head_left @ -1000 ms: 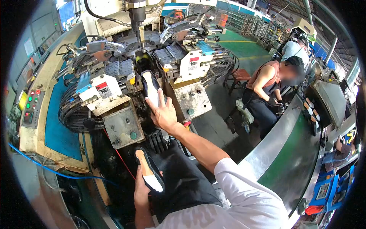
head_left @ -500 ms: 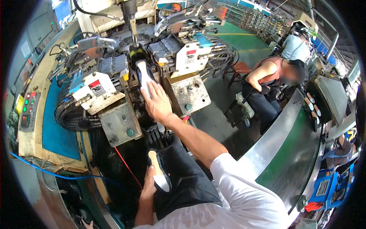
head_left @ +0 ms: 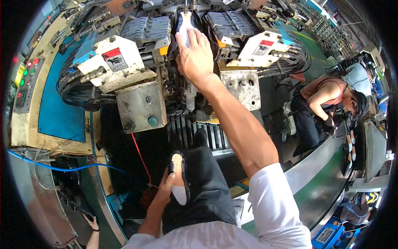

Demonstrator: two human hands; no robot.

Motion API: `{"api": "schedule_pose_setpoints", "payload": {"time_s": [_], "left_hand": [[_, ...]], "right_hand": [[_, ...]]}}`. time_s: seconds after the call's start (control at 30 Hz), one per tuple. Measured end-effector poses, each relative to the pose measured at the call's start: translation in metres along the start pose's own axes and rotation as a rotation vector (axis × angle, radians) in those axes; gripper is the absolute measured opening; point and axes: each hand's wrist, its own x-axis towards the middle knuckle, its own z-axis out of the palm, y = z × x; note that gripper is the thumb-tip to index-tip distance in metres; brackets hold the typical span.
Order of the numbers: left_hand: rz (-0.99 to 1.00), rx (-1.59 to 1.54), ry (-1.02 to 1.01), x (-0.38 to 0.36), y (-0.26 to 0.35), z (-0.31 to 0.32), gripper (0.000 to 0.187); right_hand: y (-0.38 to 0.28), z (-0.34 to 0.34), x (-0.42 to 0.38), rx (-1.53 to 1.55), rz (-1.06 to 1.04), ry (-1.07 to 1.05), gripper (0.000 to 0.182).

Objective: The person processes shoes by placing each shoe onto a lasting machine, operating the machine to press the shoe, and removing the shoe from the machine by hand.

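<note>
My left hand (head_left: 166, 184) is closed around the side of a dark shoe (head_left: 177, 166) above my lap. Its sole side faces up, tan towards the toe and white at the heel. A second shoe (head_left: 182, 25), also sole up with a pale underside, sits between the two clamp blocks of the machine (head_left: 147, 31). Over its heel end lies my right hand (head_left: 197, 56), fingers on the sole and wrapped about it. My palm hides that shoe's rear part.
White guard plates (head_left: 112, 62) and hoses flank the machine's centre. A control panel (head_left: 27, 79) stands at left. At lower left another person's hand (head_left: 93, 224) touches a dark shoe. A seated co-worker (head_left: 323, 99) is at right beside a conveyor (head_left: 321, 182) carrying shoes.
My view has tipped down and come closer to the machine. My right hand stays at the machine's shoe, my left keeps its shoe. Another person's hand shows more fully at lower left.
</note>
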Motion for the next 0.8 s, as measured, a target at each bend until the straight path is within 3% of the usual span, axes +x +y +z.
{"api": "schedule_pose_setpoints", "payload": {"time_s": [0.17,0.3,0.33,0.5,0.53,0.6,0.67,0.7,0.73,0.77,0.8], "left_hand": [[0.039,0.127,-0.008,-0.009,0.025,0.012,0.073],[0.048,-0.055,-0.114,-0.025,0.027,0.01,0.069],[0.031,-0.132,-0.145,-0.039,0.031,0.013,0.067],[0.16,-0.33,-0.081,-0.083,0.007,-0.032,0.064],[0.171,-0.353,0.021,-0.097,0.008,-0.04,0.071],[0.196,-0.39,0.225,-0.126,0.01,-0.054,0.084],[0.32,-0.388,0.384,-0.179,0.029,-0.062,0.088],[0.379,-0.353,0.438,-0.187,0.005,-0.095,0.089],[0.352,-0.329,0.604,-0.23,0.031,-0.081,0.089],[0.45,-0.415,0.666,-0.244,0.001,-0.107,0.091],[0.298,-0.417,0.876,-0.275,0.001,-0.113,0.098]], "right_hand": [[-0.004,-0.013,0.013,-0.037,-0.001,0.001,0.071],[-0.007,-0.011,0.019,-0.056,0.039,-0.004,0.071],[-0.006,-0.014,0.018,0.025,0.005,0.084,0.052],[-0.007,-0.036,-0.017,0.143,-0.065,0.088,0.072],[-0.019,-0.057,-0.03,0.218,-0.168,0.123,0.068],[-0.045,-0.057,-0.091,0.097,-0.174,0.138,0.062],[-0.068,-0.031,-0.173,0.578,0.016,-0.173,0.051],[-0.075,-0.007,-0.223,0.437,0.052,-0.417,0.048],[-0.076,0.024,-0.284,0.576,0.048,-0.558,0.048],[-0.078,0.042,-0.348,0.506,-0.045,-0.726,0.046],[-0.081,0.048,-0.39,0.415,-0.139,-0.873,0.045]]}}
